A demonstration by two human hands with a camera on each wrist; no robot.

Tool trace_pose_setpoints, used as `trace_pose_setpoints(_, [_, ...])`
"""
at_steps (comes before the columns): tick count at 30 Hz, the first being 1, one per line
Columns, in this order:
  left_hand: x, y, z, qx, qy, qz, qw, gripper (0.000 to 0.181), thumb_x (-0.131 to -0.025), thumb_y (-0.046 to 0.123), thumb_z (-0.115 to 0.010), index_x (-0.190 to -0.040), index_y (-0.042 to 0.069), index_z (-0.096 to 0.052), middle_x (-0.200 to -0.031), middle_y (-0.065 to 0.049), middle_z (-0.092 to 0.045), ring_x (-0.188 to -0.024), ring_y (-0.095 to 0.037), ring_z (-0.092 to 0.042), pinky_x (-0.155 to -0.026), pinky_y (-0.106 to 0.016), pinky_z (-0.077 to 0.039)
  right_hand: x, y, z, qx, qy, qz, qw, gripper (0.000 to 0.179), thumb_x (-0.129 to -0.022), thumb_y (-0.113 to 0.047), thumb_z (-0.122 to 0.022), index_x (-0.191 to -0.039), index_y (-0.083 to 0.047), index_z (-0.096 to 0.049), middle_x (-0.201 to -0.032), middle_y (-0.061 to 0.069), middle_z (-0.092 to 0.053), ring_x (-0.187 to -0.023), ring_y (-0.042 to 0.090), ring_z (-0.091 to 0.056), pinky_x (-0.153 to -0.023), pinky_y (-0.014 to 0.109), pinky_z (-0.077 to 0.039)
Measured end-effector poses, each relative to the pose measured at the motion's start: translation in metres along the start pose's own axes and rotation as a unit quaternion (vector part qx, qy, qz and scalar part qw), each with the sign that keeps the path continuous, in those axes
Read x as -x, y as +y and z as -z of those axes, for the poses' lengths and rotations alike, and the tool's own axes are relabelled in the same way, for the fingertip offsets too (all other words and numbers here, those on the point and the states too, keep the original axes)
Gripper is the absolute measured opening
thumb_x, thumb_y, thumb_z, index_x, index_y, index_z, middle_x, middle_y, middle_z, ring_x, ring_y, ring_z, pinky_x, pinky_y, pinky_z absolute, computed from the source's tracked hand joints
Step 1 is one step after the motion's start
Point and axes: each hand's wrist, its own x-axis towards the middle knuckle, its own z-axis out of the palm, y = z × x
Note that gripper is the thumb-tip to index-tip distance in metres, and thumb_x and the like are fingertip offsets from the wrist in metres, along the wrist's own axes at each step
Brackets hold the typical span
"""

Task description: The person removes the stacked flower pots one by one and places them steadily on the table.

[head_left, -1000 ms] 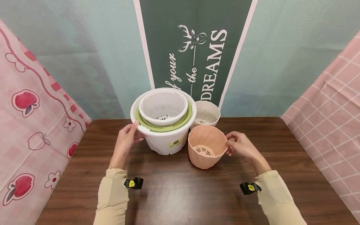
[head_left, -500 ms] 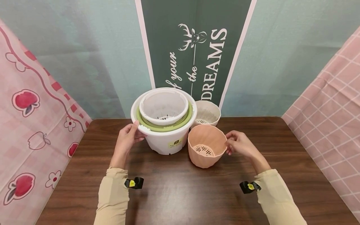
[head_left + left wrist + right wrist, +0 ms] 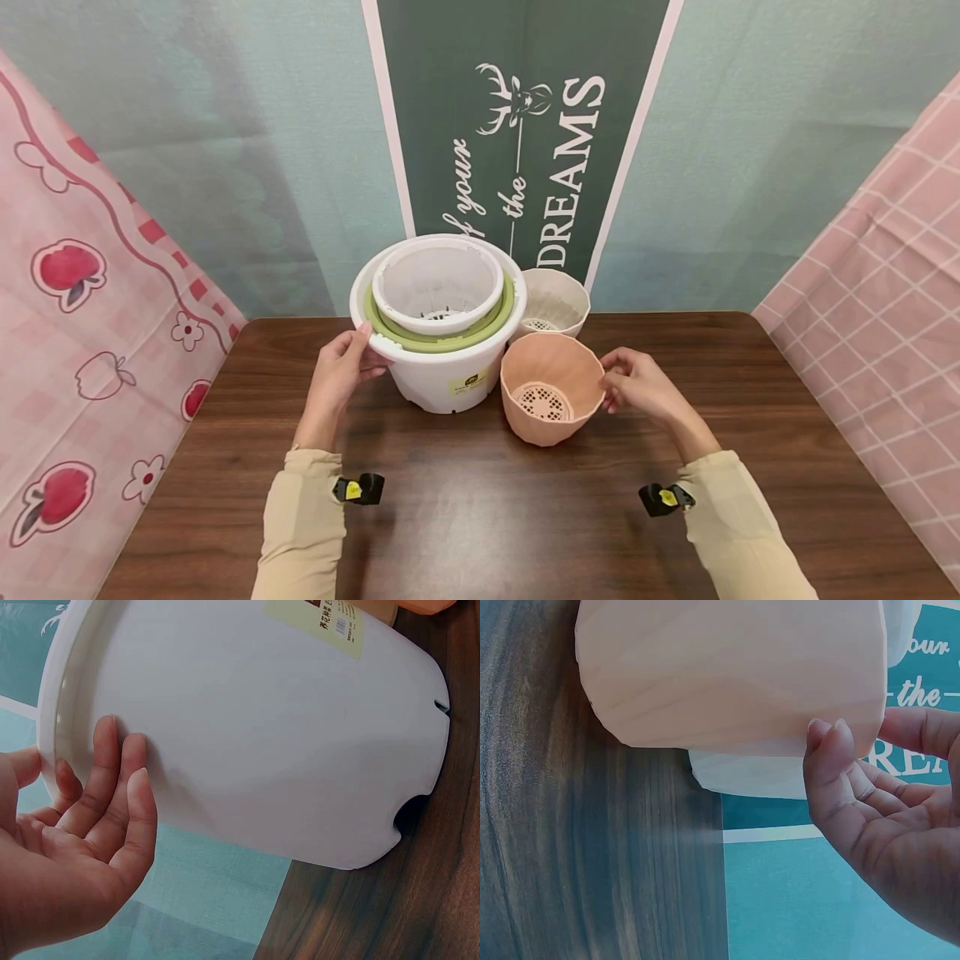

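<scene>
A large white flowerpot (image 3: 442, 383) stands on the table, with a green pot (image 3: 435, 342) and a smaller white pot (image 3: 437, 283) nested inside it. My left hand (image 3: 342, 367) pinches the large pot's rim at its left side, thumb on top and fingers beneath. In the left wrist view, those fingers (image 3: 101, 780) curl below the rim against the white wall. To the right is a peach flowerpot (image 3: 546, 392) with a holed bottom. My right hand (image 3: 642, 383) pinches its right rim; the right wrist view shows curled fingertips (image 3: 831, 746) at the peach wall.
Behind the peach pot stands a cream pot (image 3: 553, 300), partly hidden by it. The brown wooden table (image 3: 480, 517) reaches back to a green and teal cloth backdrop (image 3: 682, 208). Pink patterned cloths hang at the left (image 3: 112, 333) and right (image 3: 885, 292).
The peach pot tips very slightly, its base shifting a little up in the head view. Both hands keep their grips, and the other pots stay in place.
</scene>
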Motion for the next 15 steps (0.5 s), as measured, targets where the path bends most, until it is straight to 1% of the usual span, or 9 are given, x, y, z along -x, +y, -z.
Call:
trace_pose_setpoints(4, [-0.0008,-0.0001,0.0001,-0.002,0.0,-0.001,1.0,0.034,-0.095,0.035,-0.046,-0.093,0.001,-0.05,-0.068,0.004,-0.062,-0.067,-0.005,-0.063,-0.063,-0.02,-0.052,-0.0005,0.0003,0.0001,-0.002,0.0,-0.003,1.0,0.028,-0.084,0.006,-0.049,-0.109,0.016,-0.043,-0.066,0.012,-0.056,-0.054,0.02,-0.059,-0.056,0.044,-0.054])
trace_pose_setpoints(9, [-0.001,0.0008,0.0002,-0.006,-0.002,0.0,1.0,0.035,-0.095,0.035,-0.046,-0.095,0.0,-0.05,-0.068,0.004,-0.063,-0.067,-0.005,-0.063,-0.064,-0.021,-0.052,-0.0006,-0.0007,0.0014,-0.014,-0.006,-0.01,0.9998,0.029,-0.085,0.005,-0.049,-0.11,0.016,-0.042,-0.067,0.013,-0.055,-0.055,0.021,-0.059,-0.054,0.038,-0.055])
trace_pose_setpoints(15, [-0.0006,0.0018,0.0004,-0.01,-0.001,0.007,0.9999,0.038,-0.094,0.037,-0.046,-0.096,0.0,-0.05,-0.071,0.003,-0.063,-0.068,-0.005,-0.063,-0.066,-0.021,-0.053,-0.0008,-0.0027,0.004,-0.014,-0.021,-0.014,0.9996,0.032,-0.085,0.004,-0.051,-0.113,0.015,-0.041,-0.067,0.012,-0.056,-0.057,0.021,-0.059,-0.054,0.036,-0.055])
